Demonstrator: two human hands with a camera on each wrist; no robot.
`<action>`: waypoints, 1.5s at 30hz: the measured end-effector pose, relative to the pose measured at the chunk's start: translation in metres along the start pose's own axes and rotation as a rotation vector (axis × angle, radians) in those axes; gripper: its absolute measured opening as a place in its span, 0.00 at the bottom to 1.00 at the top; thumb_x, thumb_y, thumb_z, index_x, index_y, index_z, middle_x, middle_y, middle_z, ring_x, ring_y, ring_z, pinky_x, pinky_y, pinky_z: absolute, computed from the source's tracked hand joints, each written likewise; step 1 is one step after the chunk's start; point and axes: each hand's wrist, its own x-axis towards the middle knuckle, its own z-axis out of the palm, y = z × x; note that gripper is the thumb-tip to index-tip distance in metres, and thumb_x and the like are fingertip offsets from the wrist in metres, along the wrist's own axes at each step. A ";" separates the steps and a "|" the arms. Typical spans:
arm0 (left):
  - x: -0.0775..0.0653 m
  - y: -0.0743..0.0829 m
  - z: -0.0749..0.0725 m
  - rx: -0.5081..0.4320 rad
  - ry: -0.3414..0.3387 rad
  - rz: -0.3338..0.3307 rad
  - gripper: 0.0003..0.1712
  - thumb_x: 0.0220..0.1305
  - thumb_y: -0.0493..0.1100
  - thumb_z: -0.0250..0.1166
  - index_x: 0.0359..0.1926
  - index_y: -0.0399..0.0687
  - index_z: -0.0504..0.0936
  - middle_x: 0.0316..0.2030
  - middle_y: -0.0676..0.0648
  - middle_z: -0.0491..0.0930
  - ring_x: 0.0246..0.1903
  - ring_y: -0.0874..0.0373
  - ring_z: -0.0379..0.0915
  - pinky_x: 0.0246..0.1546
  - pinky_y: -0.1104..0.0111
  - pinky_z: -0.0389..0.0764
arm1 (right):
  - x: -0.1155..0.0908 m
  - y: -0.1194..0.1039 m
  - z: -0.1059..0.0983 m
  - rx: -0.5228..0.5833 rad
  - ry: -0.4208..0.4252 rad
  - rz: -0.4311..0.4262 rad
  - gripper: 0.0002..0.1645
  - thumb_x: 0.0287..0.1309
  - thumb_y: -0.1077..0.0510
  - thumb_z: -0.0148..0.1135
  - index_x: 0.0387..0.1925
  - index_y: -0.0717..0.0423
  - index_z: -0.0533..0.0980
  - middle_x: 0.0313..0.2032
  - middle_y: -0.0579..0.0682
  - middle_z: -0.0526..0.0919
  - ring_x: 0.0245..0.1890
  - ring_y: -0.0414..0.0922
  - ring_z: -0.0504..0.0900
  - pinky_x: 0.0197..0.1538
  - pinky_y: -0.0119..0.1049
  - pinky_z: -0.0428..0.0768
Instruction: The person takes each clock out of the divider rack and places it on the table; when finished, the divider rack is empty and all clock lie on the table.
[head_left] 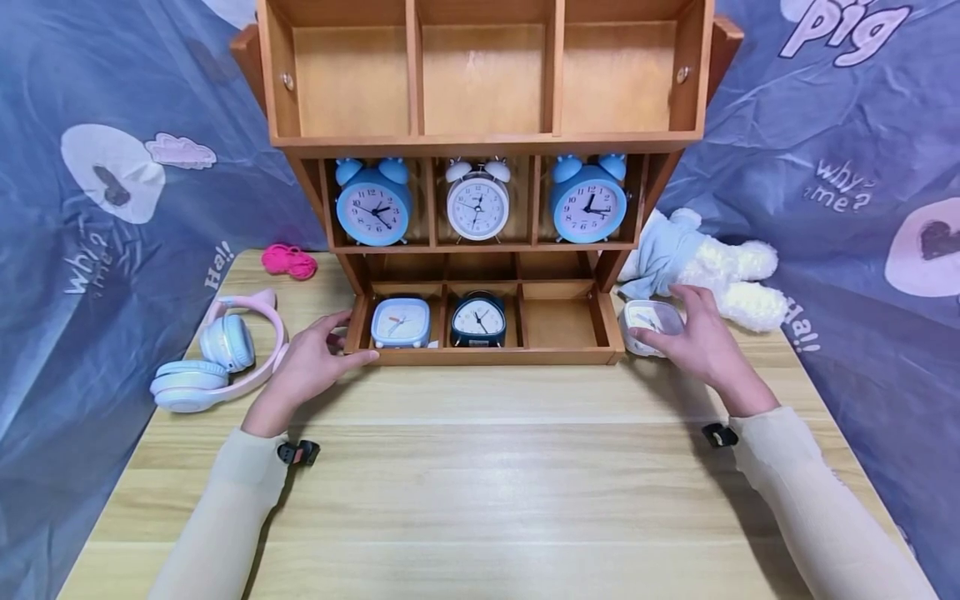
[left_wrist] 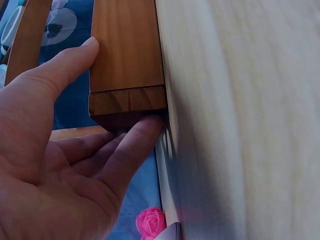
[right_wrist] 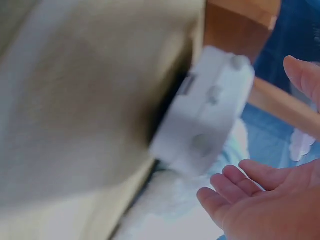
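Note:
My left hand (head_left: 315, 354) holds the front left corner of a wooden shelf (head_left: 480, 357); in the left wrist view the thumb lies at its front board (left_wrist: 127, 45) and the fingers at its end. My right hand (head_left: 702, 343) is spread around a small white square clock (head_left: 651, 321) just right of the shelf. In the right wrist view, fingers and thumb stand apart from the clock's white casing (right_wrist: 202, 112). The shelf's bottom row holds a pale blue square clock (head_left: 401, 321) at left and a dark teal clock (head_left: 478, 321) in the middle; its right compartment (head_left: 562, 322) is bare.
Blue alarm clocks (head_left: 373, 208) (head_left: 591, 208) flank a white twin-bell clock (head_left: 477, 204) in the middle row. Pink and blue headphones (head_left: 225, 354) and pink yarn (head_left: 288, 261) lie left. A white plush toy (head_left: 720, 267) lies behind my right hand on the wooden table (head_left: 495, 483).

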 end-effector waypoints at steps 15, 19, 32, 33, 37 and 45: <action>-0.001 -0.001 -0.001 -0.017 -0.004 0.002 0.59 0.67 0.66 0.80 0.86 0.41 0.65 0.64 0.31 0.86 0.62 0.37 0.85 0.60 0.43 0.86 | -0.004 -0.064 0.014 0.090 -0.018 -0.109 0.61 0.62 0.43 0.84 0.84 0.66 0.63 0.80 0.69 0.65 0.80 0.71 0.67 0.79 0.74 0.67; -0.001 -0.001 -0.001 -0.018 -0.004 -0.004 0.59 0.67 0.67 0.80 0.86 0.42 0.65 0.64 0.31 0.86 0.63 0.37 0.85 0.60 0.43 0.86 | 0.000 -0.079 0.024 0.129 -0.057 -0.117 0.58 0.64 0.44 0.82 0.84 0.64 0.63 0.79 0.67 0.66 0.78 0.71 0.70 0.78 0.71 0.70; -0.001 -0.001 -0.001 -0.024 -0.003 0.001 0.59 0.67 0.65 0.80 0.86 0.42 0.65 0.66 0.31 0.85 0.63 0.37 0.85 0.61 0.42 0.86 | 0.019 -0.127 0.069 0.261 -0.132 -0.136 0.59 0.63 0.45 0.84 0.85 0.59 0.62 0.78 0.62 0.69 0.76 0.67 0.73 0.79 0.64 0.73; -0.001 -0.001 -0.001 -0.023 -0.001 0.002 0.59 0.67 0.65 0.80 0.86 0.42 0.65 0.66 0.31 0.85 0.63 0.36 0.85 0.61 0.42 0.86 | 0.021 -0.130 0.073 0.262 -0.139 -0.139 0.59 0.63 0.45 0.84 0.85 0.59 0.62 0.78 0.62 0.69 0.77 0.67 0.73 0.80 0.64 0.73; 0.000 -0.002 0.000 -0.024 0.000 0.005 0.59 0.67 0.65 0.80 0.86 0.41 0.65 0.66 0.31 0.85 0.63 0.36 0.85 0.61 0.42 0.86 | 0.025 -0.143 0.087 0.267 -0.161 -0.152 0.60 0.61 0.45 0.84 0.85 0.59 0.63 0.77 0.61 0.70 0.78 0.64 0.73 0.81 0.62 0.73; 0.000 -0.002 0.000 -0.018 0.006 0.005 0.59 0.67 0.65 0.80 0.86 0.41 0.66 0.63 0.31 0.87 0.61 0.37 0.86 0.60 0.43 0.86 | 0.032 -0.164 0.108 0.226 -0.192 -0.157 0.60 0.58 0.46 0.86 0.84 0.60 0.65 0.77 0.63 0.69 0.76 0.63 0.73 0.82 0.61 0.72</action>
